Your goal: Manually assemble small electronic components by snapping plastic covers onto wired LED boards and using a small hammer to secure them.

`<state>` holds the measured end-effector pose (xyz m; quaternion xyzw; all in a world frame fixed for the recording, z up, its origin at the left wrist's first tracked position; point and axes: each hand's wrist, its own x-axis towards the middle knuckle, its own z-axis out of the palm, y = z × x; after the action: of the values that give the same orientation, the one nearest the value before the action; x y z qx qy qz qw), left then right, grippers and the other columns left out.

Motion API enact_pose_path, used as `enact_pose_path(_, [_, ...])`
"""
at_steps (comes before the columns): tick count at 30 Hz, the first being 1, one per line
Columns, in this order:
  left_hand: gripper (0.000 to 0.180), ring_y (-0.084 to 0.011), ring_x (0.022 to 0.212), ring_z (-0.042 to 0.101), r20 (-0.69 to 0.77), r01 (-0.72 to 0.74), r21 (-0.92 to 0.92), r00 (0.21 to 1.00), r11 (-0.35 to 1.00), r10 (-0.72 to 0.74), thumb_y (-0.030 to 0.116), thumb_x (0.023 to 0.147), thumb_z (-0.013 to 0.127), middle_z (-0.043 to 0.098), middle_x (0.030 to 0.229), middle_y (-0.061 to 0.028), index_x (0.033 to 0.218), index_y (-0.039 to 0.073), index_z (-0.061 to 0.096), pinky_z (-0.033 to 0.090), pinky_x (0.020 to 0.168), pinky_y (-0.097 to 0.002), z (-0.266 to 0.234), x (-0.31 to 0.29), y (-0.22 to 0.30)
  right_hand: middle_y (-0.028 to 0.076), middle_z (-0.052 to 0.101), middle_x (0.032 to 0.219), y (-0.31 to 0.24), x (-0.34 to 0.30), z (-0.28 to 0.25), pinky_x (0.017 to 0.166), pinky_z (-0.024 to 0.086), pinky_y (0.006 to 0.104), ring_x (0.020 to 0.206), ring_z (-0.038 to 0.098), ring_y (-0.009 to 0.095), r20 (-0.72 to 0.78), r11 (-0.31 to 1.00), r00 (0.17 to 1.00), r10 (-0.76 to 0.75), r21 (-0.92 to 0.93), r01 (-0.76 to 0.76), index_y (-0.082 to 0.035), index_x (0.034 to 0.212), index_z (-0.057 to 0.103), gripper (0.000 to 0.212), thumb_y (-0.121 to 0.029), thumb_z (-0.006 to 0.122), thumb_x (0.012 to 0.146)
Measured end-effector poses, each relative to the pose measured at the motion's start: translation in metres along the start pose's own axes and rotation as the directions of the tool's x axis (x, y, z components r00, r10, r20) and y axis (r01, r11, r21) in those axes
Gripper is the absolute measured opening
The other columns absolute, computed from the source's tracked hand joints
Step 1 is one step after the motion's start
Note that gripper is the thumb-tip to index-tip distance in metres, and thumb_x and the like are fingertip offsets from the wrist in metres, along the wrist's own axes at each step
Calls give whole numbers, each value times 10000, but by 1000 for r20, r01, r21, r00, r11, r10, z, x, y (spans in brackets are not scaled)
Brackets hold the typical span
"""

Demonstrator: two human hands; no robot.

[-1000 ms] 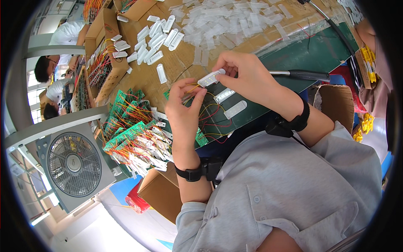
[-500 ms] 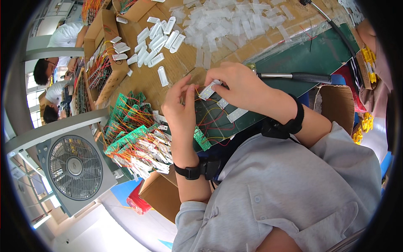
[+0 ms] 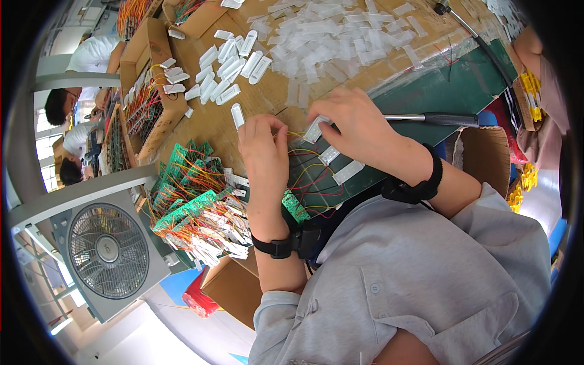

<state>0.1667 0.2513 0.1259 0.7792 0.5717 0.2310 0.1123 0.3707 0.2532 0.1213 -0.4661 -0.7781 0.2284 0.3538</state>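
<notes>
My right hand (image 3: 353, 125) pinches a white rectangular piece (image 3: 315, 130) between thumb and fingers over the green work surface. Beside it, my left hand (image 3: 263, 146) has its fingers curled and thumb tip against them; whatever is in that pinch is hidden. A thin yellow wire runs from the white piece toward these fingers. Two more white strips (image 3: 348, 173) lie below my right hand, joined by red and yellow wires (image 3: 307, 185) to a small green circuit board (image 3: 295, 205) by my left wrist. A white plastic casing (image 3: 237, 115) lies just beyond my left fingertips.
Farther off lie white casings (image 3: 227, 93) and a heap of translucent strips (image 3: 334, 39). Wired green boards (image 3: 182, 210) pile up at left, near a grey fan (image 3: 108, 248). A black-handled hammer (image 3: 450, 119) lies at right, another tool (image 3: 483, 45) beyond. Other people sit at upper left.
My left hand's fingers have curled closer together. My right hand and its white piece have shifted slightly right, and the white strips below now lie farther right and more exposed.
</notes>
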Motion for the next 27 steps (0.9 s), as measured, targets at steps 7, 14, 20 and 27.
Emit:
enact_pose_path(7, [180, -327, 1035, 559, 80, -41, -5, 996, 999, 41, 61, 812, 750, 625, 1067, -105, 974, 40, 674, 454, 906, -422, -4, -3, 0, 96, 653, 864, 0, 0, -1, 816, 445, 434, 924, 612, 310, 55, 1000, 998, 1, 0, -1, -88, 969, 663, 162, -36, 670, 816])
enact_pose_path(14, [146, -323, 1033, 584, -2, -84, -93, 996, 992, 84, 16, 819, 687, 650, 1056, -117, 965, 26, 683, 467, 914, -425, -2, 2, 8, 83, 659, 859, -4, 0, -3, 815, 440, 437, 918, 611, 299, 14, 999, 999, -30, -25, 30, -88, 943, 659, 140, -37, 659, 812])
enact_pose_path(20, [166, -305, 1015, 605, -5, -36, -196, 999, 980, 36, -19, 846, 566, 664, 1029, -132, 964, 2, 680, 492, 882, -397, -8, 10, 7, 34, 645, 864, -4, 1, -8, 805, 434, 387, 899, 597, 250, -47, 970, 969, -243, -28, 242, -110, 923, 654, 152, -35, 698, 798])
enact_pose_path(27, [94, -296, 1002, 599, 4, 86, -307, 996, 948, -89, 8, 835, 635, 670, 1002, -117, 906, -4, 695, 498, 862, -389, -11, 15, 5, 28, 631, 905, 0, -5, -6, 831, 425, 373, 934, 581, 235, 1, 957, 959, -282, -64, 282, -102, 953, 664, 173, -41, 711, 799])
